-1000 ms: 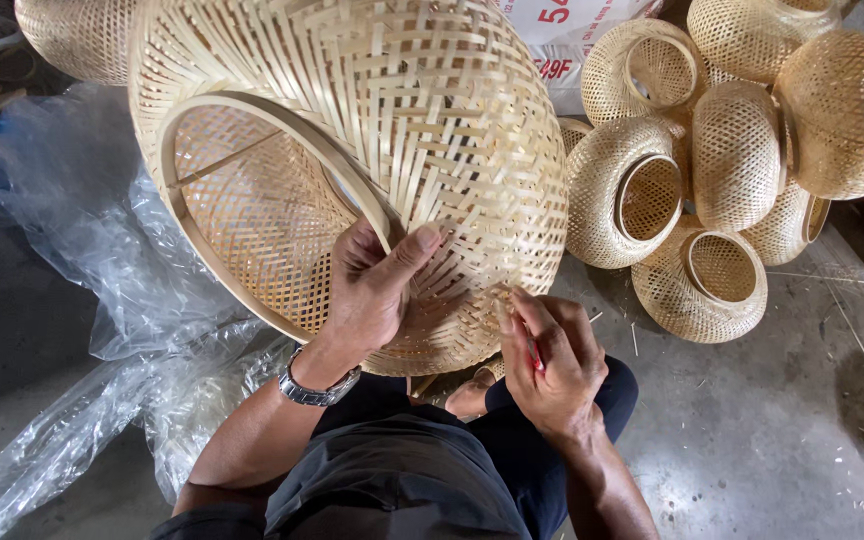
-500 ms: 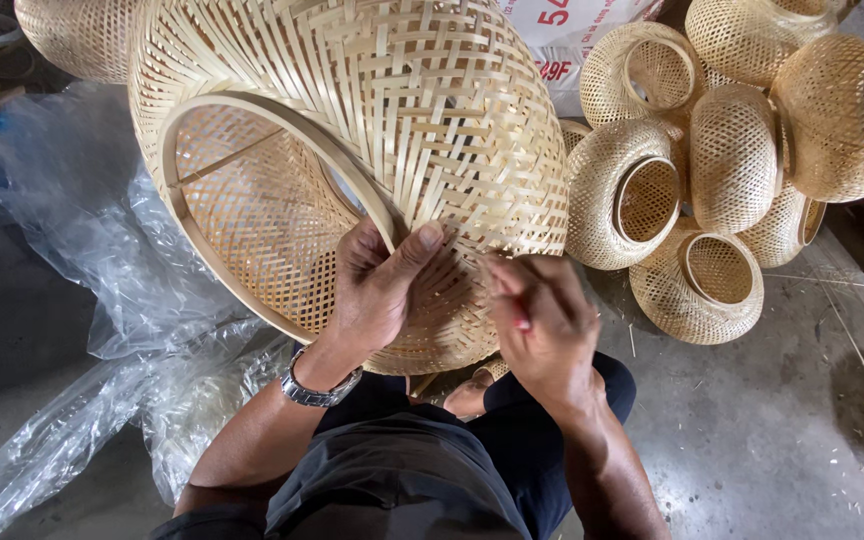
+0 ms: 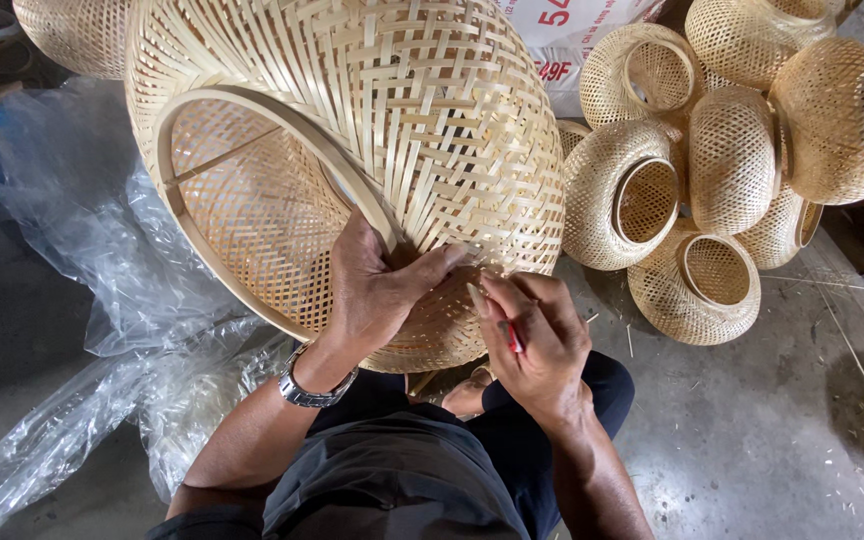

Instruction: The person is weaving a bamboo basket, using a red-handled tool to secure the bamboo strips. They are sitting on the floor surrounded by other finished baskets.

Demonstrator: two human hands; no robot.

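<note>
far out to the left of the left hand lies crinkly clear plastic wrap (image 3: 102, 300) on the grey floor (image 3: 772, 440). up past the plastic, in the top left corner, one more woven basket (image 3: 77, 35) peeks in, only partly seen.

the left hand (image 3: 377, 290) is closed on the big woven bamboo shade (image 3: 352, 150). its thumb lies on the outside weave and its fingers curl over the round wooden rim (image 3: 252, 150) into the inside. there is a silver watch (image 3: 314, 388) on that wrist. the big shade is one thing, tilted so its open mouth faces left, and it rests above the person's lap, right above both hands.

just to the right, the right hand (image 3: 537, 340) is closed too. its fingers pinch a thin tool with a red part (image 3: 512, 338), and the fingertips touch the edge of the big shade next to the left thumb. i cannot tell what kind of tool it is. the two hands almost touch.

below the hands are the person's dark shirt and dark trousers (image 3: 512, 440).

to the right of the right hand, and well apart from it, is a pile of small round woven shades (image 3: 732, 160). i count seven there, some with their open mouths showing. above them a white sack with red print (image 3: 572, 30) leans behind the big shade. a few thin bamboo strips (image 3: 852, 330) lie on the floor to the far right.
</note>
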